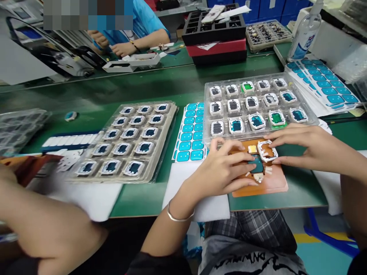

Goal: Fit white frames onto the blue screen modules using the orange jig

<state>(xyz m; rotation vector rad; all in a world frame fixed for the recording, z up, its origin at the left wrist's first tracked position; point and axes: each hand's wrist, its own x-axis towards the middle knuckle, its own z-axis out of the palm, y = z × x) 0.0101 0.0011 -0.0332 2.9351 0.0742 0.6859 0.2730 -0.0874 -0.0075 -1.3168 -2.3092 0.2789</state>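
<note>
My right hand [304,145] pinches a white square watch-case-like frame [275,156] by its right edge, tilted over an orange fixture block [260,188]. The fingers of my left hand [226,164] are spread and reach over the same block. Their tips touch a teal rounded-square piece [256,165] lying on it. A small yellow square [252,149] and pale pegs stand around that piece. Just behind the block lies a clear plastic tray [207,114] with rows of similar white frames, some with teal or green inside.
Left of the block are a sheet of teal stickers [183,146] and a second tray of frames [151,173]. More sticker sheets [329,86] and a spray bottle [305,32] stand at the back right. A neighbour's arm [48,225] is at the left; another person sits opposite behind black boxes [218,57].
</note>
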